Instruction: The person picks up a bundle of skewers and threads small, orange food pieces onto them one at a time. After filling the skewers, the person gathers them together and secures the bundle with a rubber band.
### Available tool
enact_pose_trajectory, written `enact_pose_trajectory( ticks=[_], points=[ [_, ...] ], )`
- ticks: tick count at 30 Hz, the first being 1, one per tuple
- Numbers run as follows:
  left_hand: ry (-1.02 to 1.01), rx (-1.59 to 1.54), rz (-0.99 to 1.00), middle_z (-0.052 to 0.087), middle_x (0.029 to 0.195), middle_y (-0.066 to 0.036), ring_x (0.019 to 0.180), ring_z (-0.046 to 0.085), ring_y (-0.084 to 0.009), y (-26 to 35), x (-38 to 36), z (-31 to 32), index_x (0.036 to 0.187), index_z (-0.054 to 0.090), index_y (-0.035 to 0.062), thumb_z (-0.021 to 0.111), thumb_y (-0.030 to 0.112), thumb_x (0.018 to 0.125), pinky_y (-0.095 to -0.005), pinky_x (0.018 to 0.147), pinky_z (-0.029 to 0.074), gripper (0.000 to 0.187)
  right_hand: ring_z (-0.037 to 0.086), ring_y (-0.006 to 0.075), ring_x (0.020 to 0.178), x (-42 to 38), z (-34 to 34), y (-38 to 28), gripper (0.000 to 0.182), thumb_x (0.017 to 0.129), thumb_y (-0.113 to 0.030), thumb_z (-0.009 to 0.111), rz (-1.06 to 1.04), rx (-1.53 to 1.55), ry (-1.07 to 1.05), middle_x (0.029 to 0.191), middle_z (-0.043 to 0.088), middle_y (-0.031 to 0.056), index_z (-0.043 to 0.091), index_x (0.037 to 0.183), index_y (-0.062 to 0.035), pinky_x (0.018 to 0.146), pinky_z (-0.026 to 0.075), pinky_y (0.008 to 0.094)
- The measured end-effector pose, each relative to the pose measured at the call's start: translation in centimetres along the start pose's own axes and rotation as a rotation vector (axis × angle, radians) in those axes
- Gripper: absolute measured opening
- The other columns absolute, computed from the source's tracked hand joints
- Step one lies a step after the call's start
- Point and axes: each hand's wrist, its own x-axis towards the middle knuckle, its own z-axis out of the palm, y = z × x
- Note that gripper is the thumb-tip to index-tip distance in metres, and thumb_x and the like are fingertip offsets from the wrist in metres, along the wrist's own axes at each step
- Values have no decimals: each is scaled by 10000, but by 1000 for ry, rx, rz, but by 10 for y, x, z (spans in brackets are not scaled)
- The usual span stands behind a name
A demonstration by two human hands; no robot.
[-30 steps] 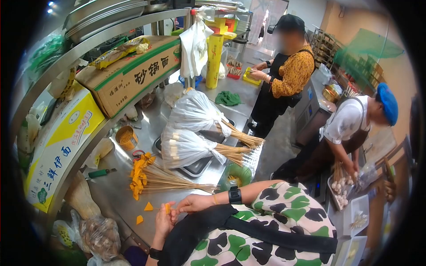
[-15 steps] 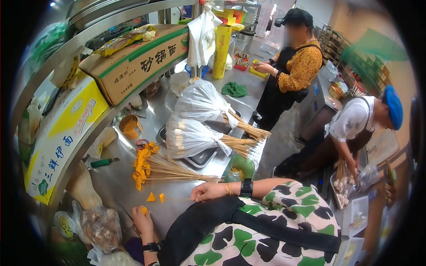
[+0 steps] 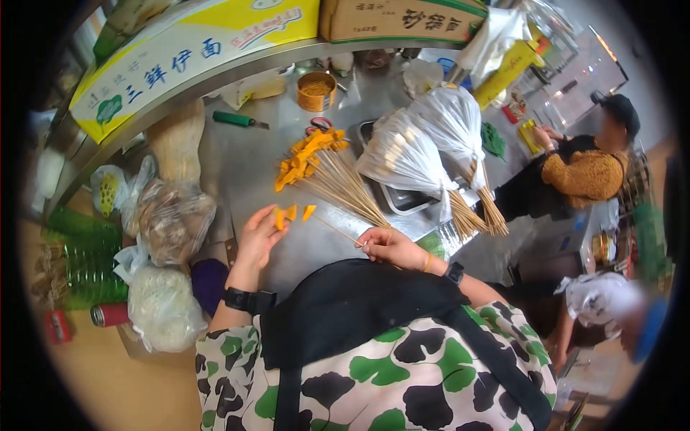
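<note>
My right hand (image 3: 388, 248) pinches a thin wooden skewer (image 3: 336, 230) near its lower end, just in front of my apron. Two small orange food pieces (image 3: 308, 212) sit toward the skewer's far end. My left hand (image 3: 260, 241) holds another orange piece (image 3: 280, 218) between thumb and fingers, close to the skewer's tip. Beyond both hands lies a bundle of skewers (image 3: 352, 188) with orange pieces (image 3: 305, 159) gathered at their far ends. To its right, two white plastic bags (image 3: 406, 154) cover the heads of more skewer bundles, one partly over a dark tray (image 3: 406, 205).
A tin (image 3: 316, 92), red-handled scissors (image 3: 318, 126) and a green-handled tool (image 3: 238, 120) lie toward the back. Bagged food (image 3: 176, 215) crowds the left. Noodle boxes (image 3: 201, 54) stand on the shelf above. Two people (image 3: 586, 169) work to the right.
My view has swung right and down. My left hand has brought its orange piece up to the skewer's tip. My right hand still holds the skewer.
</note>
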Motion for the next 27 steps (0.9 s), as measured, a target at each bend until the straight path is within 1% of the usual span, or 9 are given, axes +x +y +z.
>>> enact_pose_trajectory(
  ticks=[1,6,9,12,13,14,18,21,27],
  points=[
    [-64,-12,15,597,1105,-138,903,614,-191,3,-1,7,1237,467,-28,543,61,911,-312,822,517,346,462,18,625,-1,1,-4,132,921,-144,550,3,-12,-8,686,510,-63,589,1025,-73,553,372,174],
    [-101,-47,84,575,1124,-135,967,588,-198,3,0,35,1249,463,-36,550,12,891,-326,881,491,371,443,15,610,-6,1,-6,151,927,-139,538,-96,-112,-24,665,497,-67,575,1063,-84,537,361,185],
    [-59,-122,129,560,1102,-119,999,569,-196,-8,4,34,1242,468,-40,562,1,879,-334,909,475,377,478,35,644,-14,2,-9,158,918,-144,536,-126,-247,53,714,528,-52,599,1056,-98,576,412,202],
    [-97,-131,148,555,1087,-104,1003,569,-198,-13,11,29,1268,435,-26,534,-7,889,-341,898,483,393,471,29,640,-12,-6,6,138,912,-129,539,-276,-342,30,721,519,-60,585,1036,-93,563,409,205],
    [-77,-157,147,555,1099,-99,998,571,-198,-12,9,33,1276,437,-5,519,3,900,-334,890,486,385,450,21,630,-15,-6,3,122,910,-121,537,-158,-332,34,701,506,-63,579,1017,-83,556,391,199],
    [-62,-145,129,553,1114,-98,996,571,-189,-10,8,34,1289,433,13,518,19,907,-321,880,487,392,435,28,671,-18,-5,-4,122,927,-145,532,-142,-285,-14,720,490,-60,574,1019,-77,611,380,206],
    [-5,-193,93,554,1144,-98,992,568,-157,-9,16,25,1322,425,64,526,68,925,-267,847,483,410,409,23,658,-19,-7,7,113,937,-149,527,-232,-287,-10,719,471,-73,568,1002,-67,599,365,199],
    [-16,-236,112,566,1131,-97,979,570,-140,-6,9,28,1322,432,68,535,95,931,-246,823,486,406,409,20,661,-19,-7,12,115,937,-153,533,-242,-289,-10,724,474,-75,566,998,-62,603,367,196],
    [-91,-166,101,588,1109,-109,940,588,-125,-15,8,27,1265,483,18,545,95,928,-217,777,500,351,412,14,662,-20,-2,9,122,943,-170,537,-234,-262,3,726,479,-79,569,991,-62,602,368,188]
  ],
)
